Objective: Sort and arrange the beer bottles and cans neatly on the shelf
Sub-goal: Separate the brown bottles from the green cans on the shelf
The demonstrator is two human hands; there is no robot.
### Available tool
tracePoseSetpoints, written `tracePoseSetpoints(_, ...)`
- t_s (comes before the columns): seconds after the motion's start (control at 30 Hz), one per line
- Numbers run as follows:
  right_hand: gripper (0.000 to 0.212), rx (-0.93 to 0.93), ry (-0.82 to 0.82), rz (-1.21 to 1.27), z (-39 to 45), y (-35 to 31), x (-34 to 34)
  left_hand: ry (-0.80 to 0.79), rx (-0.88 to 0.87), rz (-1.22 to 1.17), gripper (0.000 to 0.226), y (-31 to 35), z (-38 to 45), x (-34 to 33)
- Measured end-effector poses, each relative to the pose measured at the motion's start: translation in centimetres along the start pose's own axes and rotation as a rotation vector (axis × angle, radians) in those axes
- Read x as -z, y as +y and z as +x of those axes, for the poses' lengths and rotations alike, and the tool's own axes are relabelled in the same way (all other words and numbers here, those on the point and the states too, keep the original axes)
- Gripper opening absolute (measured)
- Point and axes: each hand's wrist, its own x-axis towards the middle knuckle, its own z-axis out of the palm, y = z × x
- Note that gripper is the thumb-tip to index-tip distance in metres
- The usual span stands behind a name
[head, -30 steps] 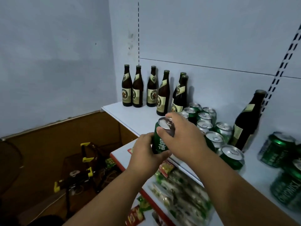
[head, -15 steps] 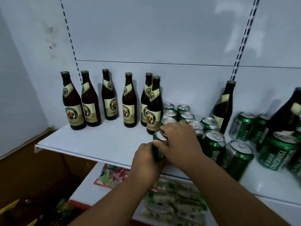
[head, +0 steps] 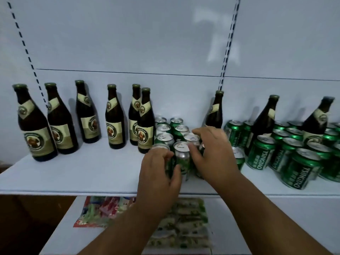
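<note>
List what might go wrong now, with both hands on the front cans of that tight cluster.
1. The left hand and right hand squeeze the front cans near the shelf edge; a slip in grip might send one off.
2. The nearest bottle stands right against the cluster; a sideways push could topple it.
3. A tilted can behind the right hand may roll.

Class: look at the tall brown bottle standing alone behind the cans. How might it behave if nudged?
The bottle is tall and narrow, so it probably tips easily. It looks like glass, likely fragile. Cans crowd beside it, so it could knock them.
</note>
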Motion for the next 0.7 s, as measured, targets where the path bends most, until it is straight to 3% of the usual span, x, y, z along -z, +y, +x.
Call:
tracePoseSetpoints(0.27, 0.033, -0.252, 0.078, -0.139, -5.5, 11.8, 12.3, -0.263, -0.166, -0.284, 0.030, 11.4, -0.6, -10.3)
tracePoseSetpoints(0.7, 0.033, -0.431, 0.086, -0.252, -16.5, 33.3, 32.3, -0.434, -0.172, -0.513, 0.031, 36.2, -7.9, -31.4)
